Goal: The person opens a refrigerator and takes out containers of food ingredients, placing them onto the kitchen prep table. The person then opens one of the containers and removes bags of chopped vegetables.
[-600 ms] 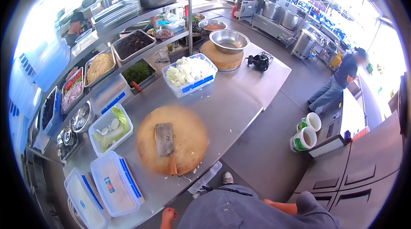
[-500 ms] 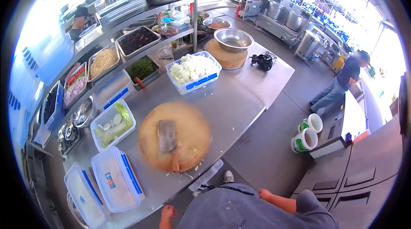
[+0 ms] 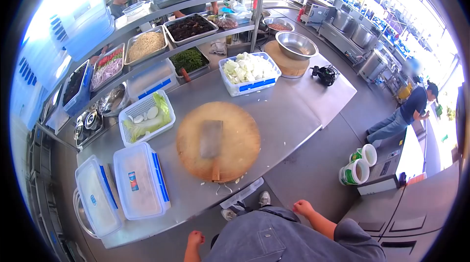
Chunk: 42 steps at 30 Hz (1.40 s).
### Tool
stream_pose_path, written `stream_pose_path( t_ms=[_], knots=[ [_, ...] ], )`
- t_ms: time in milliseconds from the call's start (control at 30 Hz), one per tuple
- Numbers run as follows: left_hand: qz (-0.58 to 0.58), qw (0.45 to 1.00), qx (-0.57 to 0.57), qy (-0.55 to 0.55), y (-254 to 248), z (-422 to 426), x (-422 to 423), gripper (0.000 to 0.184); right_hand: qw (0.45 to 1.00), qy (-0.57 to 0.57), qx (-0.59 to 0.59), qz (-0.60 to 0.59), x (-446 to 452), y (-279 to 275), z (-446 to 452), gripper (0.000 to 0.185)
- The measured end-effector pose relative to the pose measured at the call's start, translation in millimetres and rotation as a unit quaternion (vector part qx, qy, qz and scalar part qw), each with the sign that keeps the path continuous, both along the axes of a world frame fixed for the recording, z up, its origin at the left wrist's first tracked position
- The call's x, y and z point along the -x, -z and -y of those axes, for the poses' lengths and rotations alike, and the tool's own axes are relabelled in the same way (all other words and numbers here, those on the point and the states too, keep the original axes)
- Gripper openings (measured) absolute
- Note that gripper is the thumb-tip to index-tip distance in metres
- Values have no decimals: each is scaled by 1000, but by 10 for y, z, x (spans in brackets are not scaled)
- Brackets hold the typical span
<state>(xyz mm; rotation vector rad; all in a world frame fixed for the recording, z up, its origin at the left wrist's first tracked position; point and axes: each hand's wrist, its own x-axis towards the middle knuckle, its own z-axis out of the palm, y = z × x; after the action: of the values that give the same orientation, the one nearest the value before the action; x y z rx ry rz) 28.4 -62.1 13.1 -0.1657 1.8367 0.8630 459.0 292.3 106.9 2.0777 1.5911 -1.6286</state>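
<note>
My left hand [image 3: 196,238] hangs beside my body near the table's front edge, its fingers curled into a loose fist. On the other side, my right hand [image 3: 303,207] is held forward of my apron over the floor, also closed. Neither touches anything, and I see nothing in them. Ahead, a cleaver [image 3: 211,139] lies flat on the round wooden chopping board [image 3: 240,132], its handle toward me. Left of the board stands a white basket [image 3: 171,124] with pale green leaves and white pieces. A tub [image 3: 245,87] of chopped white vegetable sits beyond.
Two lidded boxes [image 3: 139,183] [image 3: 95,198] stand at the table's left. A metal bowl [image 3: 296,46] rests on another board [image 3: 284,66], near a black object [image 3: 324,75]. Food trays [image 3: 191,28] fill the shelf. A person [image 3: 406,112] stands right, near white buckets [image 3: 355,171].
The view has shifted, so the table and its things sit further right. My right hand has come up and forward from beside my body. The cleaver still lies on the board.
</note>
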Motion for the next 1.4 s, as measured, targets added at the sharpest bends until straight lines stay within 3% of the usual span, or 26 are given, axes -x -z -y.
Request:
stream_pose_path(
  t_ms=[333,467,833,900,967,1067,1100,1167,1200,1233,1267,1300,1400],
  knots=[
    [3,999,9,-45,3,147,-277,10,1000,8,-1,11,-69,-113,-43,20],
    [-5,997,14,-69,-5,204,-458,12,998,-65,-8,-5,73,-135,-256,21],
    [-50,986,47,-152,-561,302,-1712,13,989,-107,81,-66,-392,653,-966,24],
    [-62,983,56,-165,-744,350,-2004,13,982,-162,93,-37,-620,999,-1004,22],
    [-101,979,111,-134,-1245,208,-2236,19,970,-220,103,-4,-788,1210,-1036,22],
    [-102,973,135,-155,-1552,218,-2508,22,936,-335,98,31,-839,1253,-1032,25],
    [-101,972,138,-160,-1461,354,-2577,22,915,-392,85,35,-829,1235,-1044,28],
    [-173,969,166,-53,-1046,791,-2723,23,887,-458,51,20,-737,1254,-1077,31],
    [-172,969,166,-61,-1177,714,-2791,23,858,-513,16,6,-660,1207,-1090,34],
    [-131,971,156,-125,-1300,593,-2862,23,855,-518,13,9,-625,1135,-1098,34],
    [-93,967,146,-187,-1460,507,-2847,23,895,-446,23,-14,-499,992,-1019,37],
    [-90,967,146,-189,-1396,608,-2900,23,928,-370,37,-34,-472,880,-939,39],
    [-86,977,87,-177,-1170,815,-2909,15,919,-392,22,-14,-276,697,-818,33]
  ],
)
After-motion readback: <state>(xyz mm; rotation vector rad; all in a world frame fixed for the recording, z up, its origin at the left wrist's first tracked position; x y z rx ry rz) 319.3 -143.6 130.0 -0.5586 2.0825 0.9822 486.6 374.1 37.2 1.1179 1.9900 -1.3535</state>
